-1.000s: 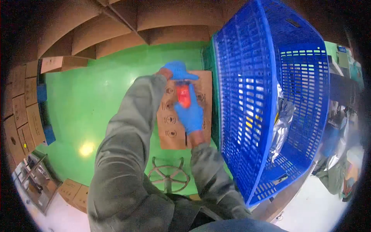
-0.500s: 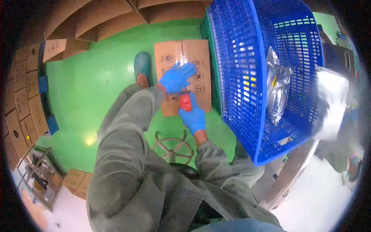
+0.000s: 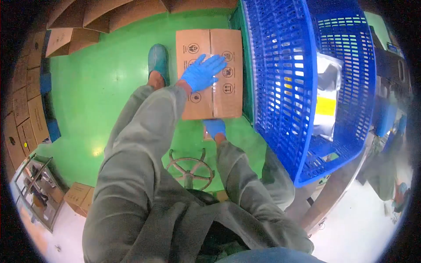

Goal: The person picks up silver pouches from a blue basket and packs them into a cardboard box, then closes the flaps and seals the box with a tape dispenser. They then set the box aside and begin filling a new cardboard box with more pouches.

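A cardboard box (image 3: 228, 105) with printed symbols rests in front of me, a strip of clear tape (image 3: 213, 98) running along its middle seam. Flat on its top, fingers spread, lies my left hand (image 3: 204, 72) in a blue glove. My right hand (image 3: 215, 127), gloved too, is low at the box's near side, its fingers partly hidden by the box edge. Beside its wrist shows a small reddish part of the tape dispenser (image 3: 206, 134), which the hand grips; most of that tool is out of sight.
A blue crate (image 3: 302, 149) on the right contains a silver pouch (image 3: 326, 94) with a yellow label. Stacked cartons (image 3: 37, 118) line the left. A metal wheel-shaped stool base (image 3: 189, 171) stands between my legs. Another person's sleeve (image 3: 379, 171) appears at far right.
My right hand has moved with the tape dispenser from the box's top down past its near edge. My left hand stays on top. A yellow-labelled pouch now shows in the crate.
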